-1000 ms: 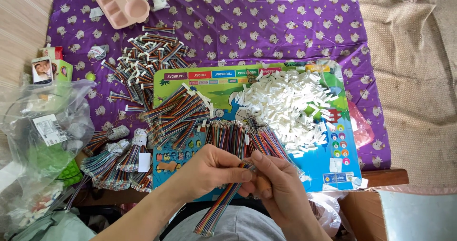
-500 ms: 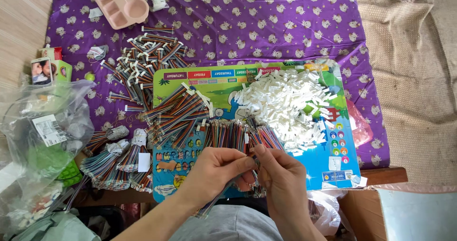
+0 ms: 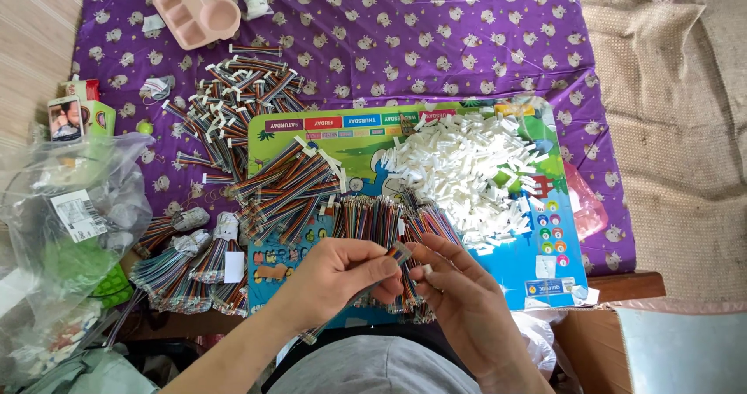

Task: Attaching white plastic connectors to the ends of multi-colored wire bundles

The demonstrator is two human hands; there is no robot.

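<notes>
Rainbow-coloured ribbon cable is being pinched between the closed fingers of the left hand and right hand, above the colourful board.

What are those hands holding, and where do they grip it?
The left hand pinches a multicoloured ribbon cable just behind its end, thumb against forefinger. The right hand seems to hold a small white connector at its fingertips.

A pink sectioned tray sits at the purple patterned cloth's far left corner (lying flat); a clear plastic bag lies off the cloth's left edge.
</notes>
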